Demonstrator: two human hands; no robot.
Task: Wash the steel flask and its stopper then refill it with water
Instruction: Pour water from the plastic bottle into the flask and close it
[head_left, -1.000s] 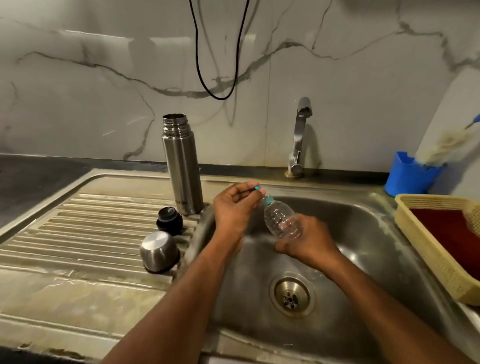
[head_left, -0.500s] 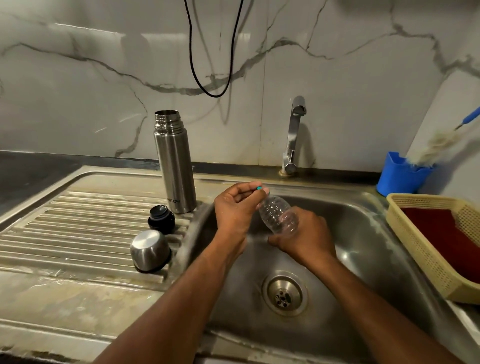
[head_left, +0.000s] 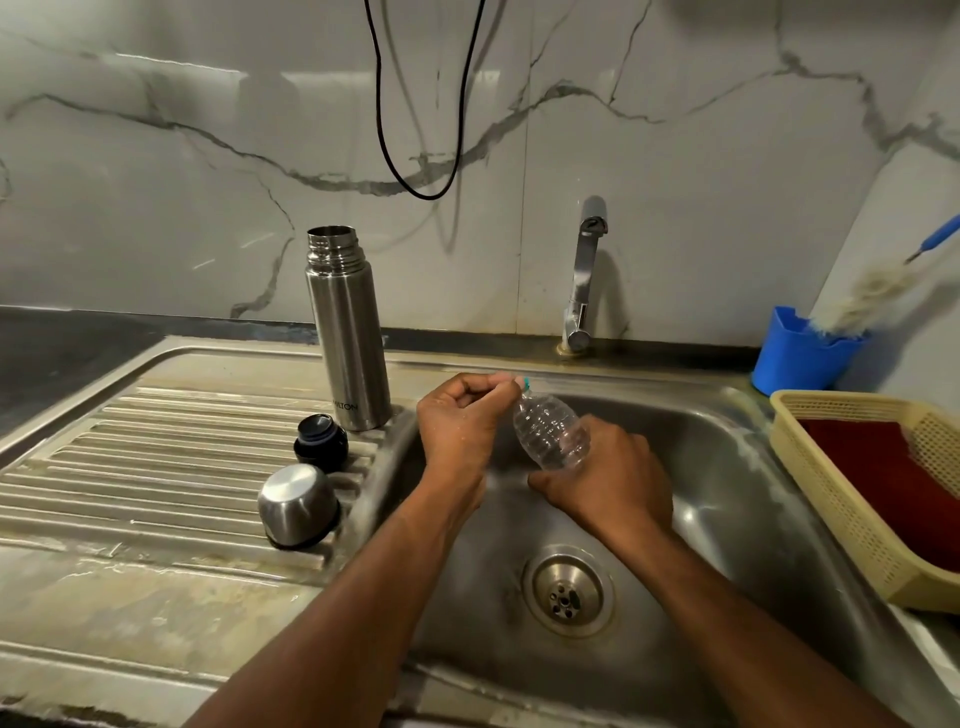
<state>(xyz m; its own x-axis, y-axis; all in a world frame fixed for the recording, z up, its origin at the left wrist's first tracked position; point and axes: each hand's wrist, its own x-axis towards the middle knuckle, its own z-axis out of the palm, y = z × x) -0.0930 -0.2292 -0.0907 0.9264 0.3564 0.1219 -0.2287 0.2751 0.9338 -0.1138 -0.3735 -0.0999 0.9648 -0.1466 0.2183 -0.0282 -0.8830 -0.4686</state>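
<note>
The steel flask (head_left: 347, 332) stands upright and uncapped on the draining board, at the sink's back left corner. In front of it lie its black stopper (head_left: 320, 439) and its steel cup lid (head_left: 297, 505), mouth down. Over the sink basin (head_left: 727, 467) my right hand (head_left: 608, 480) grips the lower body of a small clear plastic bottle (head_left: 550, 432), tilted with its neck up and to the left. My left hand (head_left: 462, 423) pinches the bottle's teal cap (head_left: 526, 383) at the neck.
A steel tap (head_left: 584, 275) rises behind the basin; no water runs from it. A blue cup (head_left: 797, 356) holding a bottle brush (head_left: 872, 296) stands at the back right. A yellow basket (head_left: 841, 493) with a red cloth sits on the right. The drain (head_left: 569, 590) is below my hands.
Both hands stay on the small bottle over the basin; my left fingers have shifted round its cap. The view has drifted slightly.
</note>
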